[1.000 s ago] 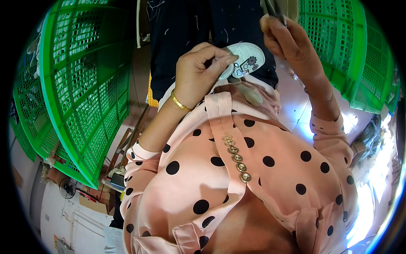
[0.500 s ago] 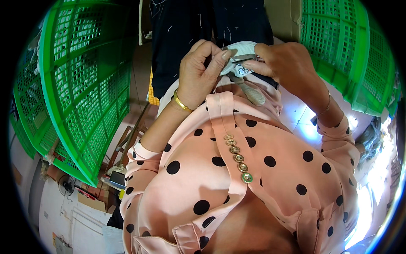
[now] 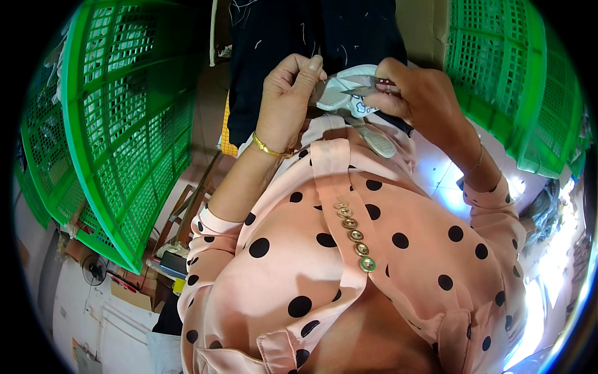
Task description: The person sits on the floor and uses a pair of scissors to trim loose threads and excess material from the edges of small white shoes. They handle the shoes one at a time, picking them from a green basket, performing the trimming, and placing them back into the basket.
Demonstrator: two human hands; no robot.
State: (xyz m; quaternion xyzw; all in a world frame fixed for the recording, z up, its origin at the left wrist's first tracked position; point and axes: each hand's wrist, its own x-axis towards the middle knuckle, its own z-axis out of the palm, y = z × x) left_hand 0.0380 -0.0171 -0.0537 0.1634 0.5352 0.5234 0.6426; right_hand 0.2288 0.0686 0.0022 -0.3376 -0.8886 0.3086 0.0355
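My right hand (image 3: 423, 93) is closed round a pair of small thread snips (image 3: 364, 81) with a bit of red at the handle. Their blades stand apart and point left, over a white fabric piece (image 3: 336, 96) with a blue-outlined print, which lies in my lap. My right fingers are also against the printed part. At the left edge of the piece, my left hand (image 3: 288, 93) pinches thumb and forefinger together, raised; what is between them is too small to make out. A pale, rounded, tongue-shaped part (image 3: 377, 142) hangs towards me below the white piece.
Tall green plastic baskets (image 3: 118, 124) stand at my left, and more green baskets (image 3: 498, 75) at my right. Loose threads lie on my dark trousers (image 3: 280, 43). A brown cardboard panel (image 3: 420, 31) is beyond my right knee. A fan (image 3: 94, 269) is at the lower left.
My left hand has drawn up and left from the blades, its thumb now pointing away from me. More of the white piece shows, spread wider. The right hand keeps the snips nearly in place.
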